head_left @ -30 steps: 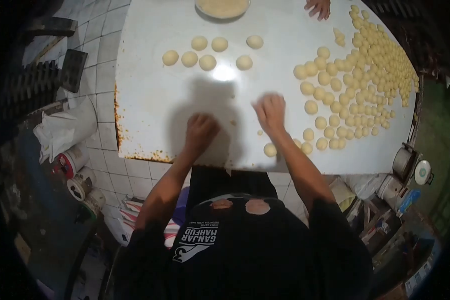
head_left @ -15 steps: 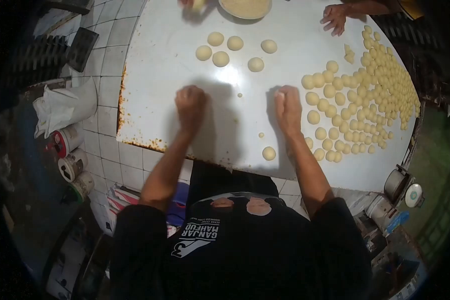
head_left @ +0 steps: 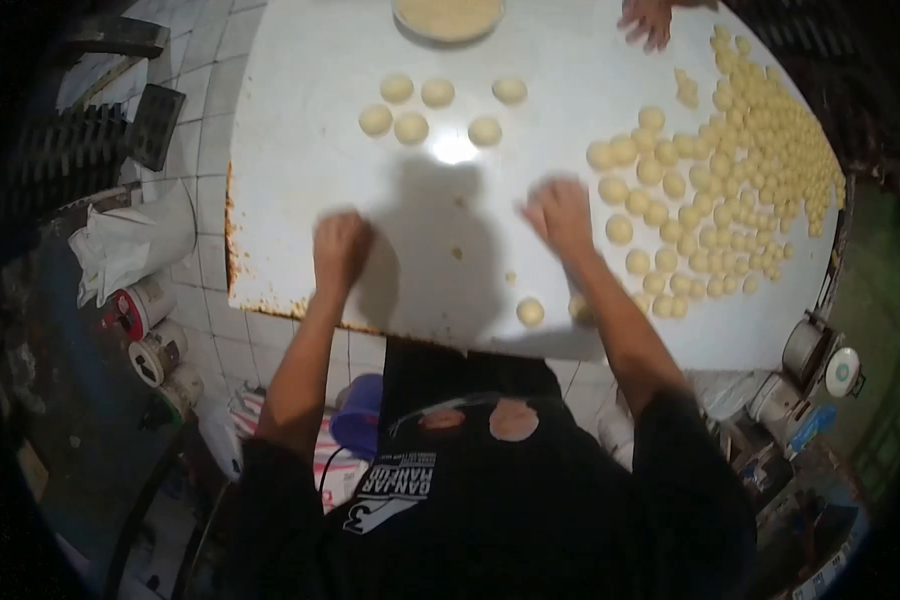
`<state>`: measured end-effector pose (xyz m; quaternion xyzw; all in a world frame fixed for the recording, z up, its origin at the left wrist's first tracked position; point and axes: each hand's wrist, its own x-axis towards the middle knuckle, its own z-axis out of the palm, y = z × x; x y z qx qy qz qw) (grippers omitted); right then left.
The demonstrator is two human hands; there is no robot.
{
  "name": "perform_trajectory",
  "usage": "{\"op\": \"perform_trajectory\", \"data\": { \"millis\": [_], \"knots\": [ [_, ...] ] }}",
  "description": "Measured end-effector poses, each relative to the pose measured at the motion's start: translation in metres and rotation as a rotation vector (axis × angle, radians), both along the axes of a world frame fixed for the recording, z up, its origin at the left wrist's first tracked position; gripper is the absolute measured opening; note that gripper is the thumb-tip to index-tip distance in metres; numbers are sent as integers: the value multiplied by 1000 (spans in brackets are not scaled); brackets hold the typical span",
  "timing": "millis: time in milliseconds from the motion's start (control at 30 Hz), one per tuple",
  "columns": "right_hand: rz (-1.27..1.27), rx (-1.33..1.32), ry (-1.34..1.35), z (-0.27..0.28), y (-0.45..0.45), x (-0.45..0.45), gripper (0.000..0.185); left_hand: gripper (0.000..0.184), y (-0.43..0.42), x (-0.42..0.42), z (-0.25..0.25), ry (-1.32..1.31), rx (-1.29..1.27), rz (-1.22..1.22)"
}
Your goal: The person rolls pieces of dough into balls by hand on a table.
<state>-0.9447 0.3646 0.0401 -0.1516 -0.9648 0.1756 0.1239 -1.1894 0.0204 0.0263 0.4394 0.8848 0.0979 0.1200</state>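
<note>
Both my hands are over a white table (head_left: 300, 200). My left hand (head_left: 341, 245) is curled closed near the table's left part; whatever it may hold is hidden under the fingers. My right hand (head_left: 560, 208) is also curled, slightly blurred, just left of the many dough balls (head_left: 619, 229); its palm side is hidden. Beyond my hands lies a loose group of larger dough balls (head_left: 411, 128). One dough ball (head_left: 530, 312) sits by the near edge, and another (head_left: 581, 309) is partly behind my right forearm. Small dough scraps (head_left: 457, 253) lie between my hands.
A bowl of pale crumbs (head_left: 450, 17) stands at the far edge. Another person's hand (head_left: 647, 22) rests on the table at the far right, near a twisted dough piece (head_left: 686, 88). Buckets (head_left: 150, 305) and a white sack (head_left: 135, 243) stand at the left.
Compared with a second ago, my left hand is farther left, and the leftmost ball of the far group is gone. The other person's second hand, seen near the bowl half a second ago, is out of view.
</note>
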Motion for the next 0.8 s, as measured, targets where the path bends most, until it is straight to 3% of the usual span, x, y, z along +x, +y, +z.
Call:
{"op": "perform_trajectory", "data": {
  "millis": [67, 100, 133, 167, 200, 267, 300, 333, 400, 533, 600, 633, 667, 700, 767, 800],
  "knots": [
    [-242, -103, 141, 17, -12, -50, 27, 18, 67, 7, 39, 93, 499, 262],
    [-217, -92, 72, 6, -24, -42, 27, 16, 78, 22, 39, 87, 532, 271],
    [-194, -73, 17, -1, -36, -31, 26, 12, 65, 39, 12, 120, 325, 216],
    [-3, -130, 85, 2, -38, -5, 27, 11, 47, 51, 6, 76, 472, 124],
    [2, -120, 102, 3, -19, 9, 27, 10, 27, 56, 9, 29, 608, 34],
    [113, -162, 121, 0, 6, 31, 27, 12, -1, 32, 26, 3, 553, 1],
    [64, -62, 74, 4, 13, 18, 27, 13, 8, 29, 26, 147, 412, 160],
    [-54, -53, 123, 16, 10, -7, 26, 13, 22, 34, 31, 130, 390, 155],
    [-276, -114, 117, 18, -12, -29, 26, 12, 65, 34, 39, 120, 458, 439],
    [-59, -148, 164, 19, -29, 36, 37, 23, 4, 61, 41, 32, 471, 103],
    [-81, -159, -28, 41, -19, 45, 53, 27, -1, 41, 46, -9, 452, 133],
    [-158, -345, -125, 51, -8, 32, 57, 31, -4, 36, 48, -60, 421, 161],
    [-159, -335, -133, 77, 1, 5, 57, 31, 23, 29, 60, -161, 526, 209],
    [-235, -410, -70, 101, 8, -22, 56, 26, 64, 35, 80, -480, 679, 354],
    [-308, -484, -18, 101, 11, -51, 54, 19, 125, 45, 77, -272, 765, -141],
    [-361, -441, 64, 88, 13, -64, 51, 23, 153, 73, 66, -432, 832, -166]
  ]
}}
